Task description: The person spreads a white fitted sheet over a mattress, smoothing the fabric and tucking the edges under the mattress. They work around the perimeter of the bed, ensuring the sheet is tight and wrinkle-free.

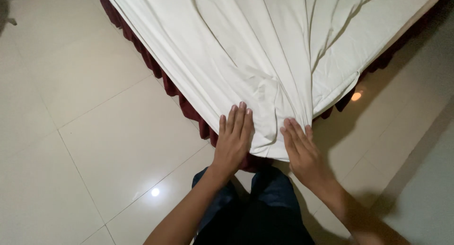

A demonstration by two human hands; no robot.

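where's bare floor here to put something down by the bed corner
Widest bare stretch: the tiled floor left of the dark red bed skirt. A narrower shadowed strip lies right of the white sheet. Crowded at the corner, where left hand and right hand press flat.

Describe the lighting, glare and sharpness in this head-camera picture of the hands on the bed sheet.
Head view: dim, warm indoor light; a white glare spot and an orange glare spot on the glossy floor tiles; shadow darkens the right side; the white sheet and left hand are fairly sharp, the right hand slightly soft.
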